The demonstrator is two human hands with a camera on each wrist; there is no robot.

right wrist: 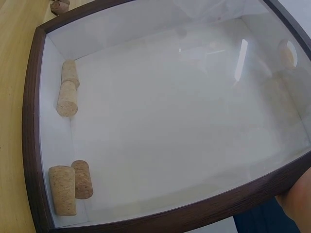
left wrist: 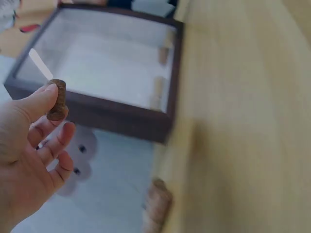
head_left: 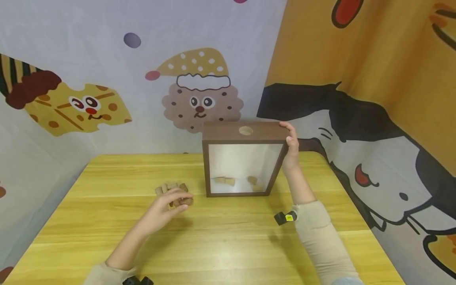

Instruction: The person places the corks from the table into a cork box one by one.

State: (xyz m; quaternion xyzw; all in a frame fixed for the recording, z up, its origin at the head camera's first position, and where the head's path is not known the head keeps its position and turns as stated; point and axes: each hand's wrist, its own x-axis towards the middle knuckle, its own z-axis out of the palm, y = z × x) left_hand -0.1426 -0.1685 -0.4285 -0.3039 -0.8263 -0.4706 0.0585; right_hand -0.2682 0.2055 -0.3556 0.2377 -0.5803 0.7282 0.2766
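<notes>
My left hand (head_left: 162,211) pinches a brown cork (left wrist: 58,100) between thumb and fingers, in front of the pile of loose corks (head_left: 163,188) on the table. A dark brown wooden frame box (head_left: 205,170) with a clear front stands upright to the right of that hand. Its top edge has a round hole (head_left: 246,130). Behind the clear front, several corks (right wrist: 62,190) lie along the bottom; two of them touch end to end at one side. My right hand (head_left: 292,152) grips the box's upper right corner, fingers over the top.
The box stands toward the back of the wooden table (head_left: 221,245). Behind the table hangs a cloth (head_left: 142,118) with cartoon figures, and it continues along the right side. A black wrist camera (head_left: 285,217) sits at the right sleeve, above the tabletop.
</notes>
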